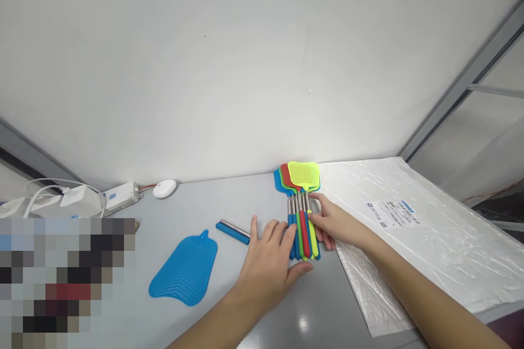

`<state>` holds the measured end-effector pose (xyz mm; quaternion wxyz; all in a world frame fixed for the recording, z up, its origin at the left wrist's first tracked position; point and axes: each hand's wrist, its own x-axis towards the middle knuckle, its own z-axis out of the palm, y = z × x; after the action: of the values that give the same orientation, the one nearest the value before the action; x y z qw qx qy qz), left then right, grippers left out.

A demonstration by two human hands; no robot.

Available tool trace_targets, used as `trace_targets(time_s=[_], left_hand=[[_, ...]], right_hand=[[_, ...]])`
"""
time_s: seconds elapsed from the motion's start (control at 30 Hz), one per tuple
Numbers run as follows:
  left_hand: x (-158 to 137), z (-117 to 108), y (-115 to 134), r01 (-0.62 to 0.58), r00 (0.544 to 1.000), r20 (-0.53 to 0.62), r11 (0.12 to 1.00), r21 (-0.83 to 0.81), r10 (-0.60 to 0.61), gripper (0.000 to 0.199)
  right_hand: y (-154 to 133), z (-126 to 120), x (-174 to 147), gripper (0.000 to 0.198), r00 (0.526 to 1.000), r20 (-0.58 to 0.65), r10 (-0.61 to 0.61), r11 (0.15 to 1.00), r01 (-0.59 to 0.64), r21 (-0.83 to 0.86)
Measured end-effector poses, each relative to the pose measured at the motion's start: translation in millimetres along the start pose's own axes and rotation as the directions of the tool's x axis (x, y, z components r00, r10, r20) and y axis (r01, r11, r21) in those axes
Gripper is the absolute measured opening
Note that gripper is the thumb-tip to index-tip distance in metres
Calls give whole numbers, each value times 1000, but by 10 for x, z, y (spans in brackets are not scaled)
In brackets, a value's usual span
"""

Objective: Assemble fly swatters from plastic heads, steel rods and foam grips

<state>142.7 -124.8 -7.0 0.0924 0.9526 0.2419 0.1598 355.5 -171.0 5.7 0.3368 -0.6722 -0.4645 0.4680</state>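
A row of fly swatters (303,175) lies close together against the wall, their mesh heads yellow, red, green and blue. Their metal shafts end in coloured handles (303,233) that point towards me. My right hand (332,219) grips the bunch from the right side, thumb and fingers at the yellow swatter's shaft and handle. Fingers spread, my left hand (268,256) rests at the left side of the handles and touches the blue ones. A loose blue swatter head (186,270) lies flat on the left. Near my left fingers are a metal shaft (234,227) and a blue handle (232,232), partly hidden.
A white plastic-wrapped package (417,240) with a printed label covers the right of the grey table (245,191). At the back left stand a white power strip with cables (84,200), a white box (121,196) and a white oval device (165,188). The lower left is pixelated.
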Motion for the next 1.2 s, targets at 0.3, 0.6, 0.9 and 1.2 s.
trace_targets(time_s=[0.3,0.6,0.9,1.2], left_hand=[[-11,-4,4,18,999,35,1000,4,-18,61],[-26,-46,-13,13,998,56,1000,-6,-12,63],[10,-204,-47,36,998,56,999,-14,-35,61],[-231,-797,-697,99,995,15,995,9,-99,38]], right_hand=[[-16,39,-10,60,997,-72,2,993,-10,-118],[-75,48,-29,56,969,-201,-146,933,68,-354],[-145,91,-101,40,913,-274,-302,884,160,-439],[-123,225,-133,36,918,-200,-342,842,206,-498]])
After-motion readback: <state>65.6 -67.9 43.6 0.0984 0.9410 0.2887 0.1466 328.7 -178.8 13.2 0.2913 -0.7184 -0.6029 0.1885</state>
